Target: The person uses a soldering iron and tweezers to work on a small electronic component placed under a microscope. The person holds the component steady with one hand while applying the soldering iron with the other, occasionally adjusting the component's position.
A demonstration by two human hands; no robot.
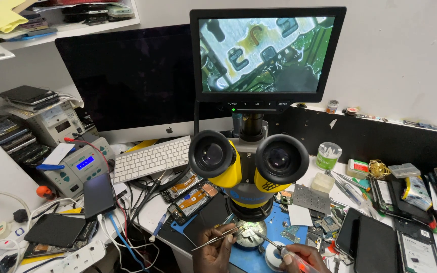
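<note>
A yellow and black stereo microscope [249, 162] stands over a small lit circuit board [249, 233] on a blue work mat [249, 258]. My left hand [214, 247] holds metal tweezers [213, 239], their tips at the board. My right hand [299, 257] grips a thin pen-like tool [274, 244] whose tip also reaches the board. A small monitor [267, 53] above the microscope shows a magnified view of board pads.
A dark large computer screen [127, 81] and white keyboard [150, 159] sit behind left. Opened phones [193, 194], a soldering station [79, 164], cables and a power strip [77, 253] crowd the left. More phones [416, 242], tweezers and small jars [328, 155] lie right.
</note>
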